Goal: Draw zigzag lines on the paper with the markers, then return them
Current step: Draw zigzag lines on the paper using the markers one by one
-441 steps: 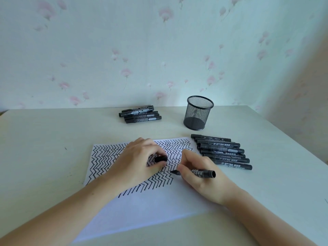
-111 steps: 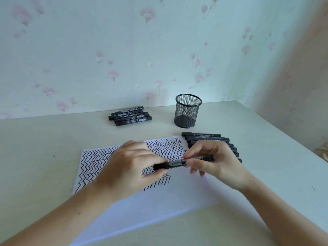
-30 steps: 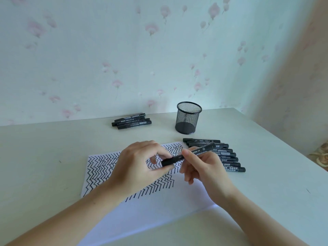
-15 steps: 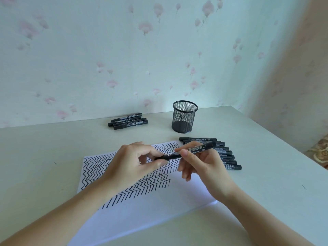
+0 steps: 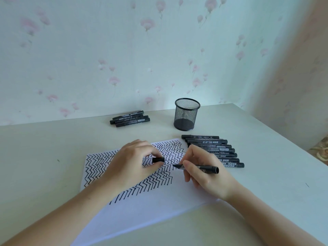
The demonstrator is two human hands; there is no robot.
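While the left hand (image 5: 131, 166) pinches a cap (image 5: 158, 159), the right hand (image 5: 204, 173) grips one marker (image 5: 198, 168); seven markers (image 5: 213, 150) lie at 2 o'clock, four more (image 5: 130, 118) at 11.

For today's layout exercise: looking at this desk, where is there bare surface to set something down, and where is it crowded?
Free: the table left of the paper; the strip between the far marker pile and the paper; the right side beyond the marker row. Crowded: mid-desk, where the left hand with the cap, the right hand with the open marker, the row and the mesh cup cluster.
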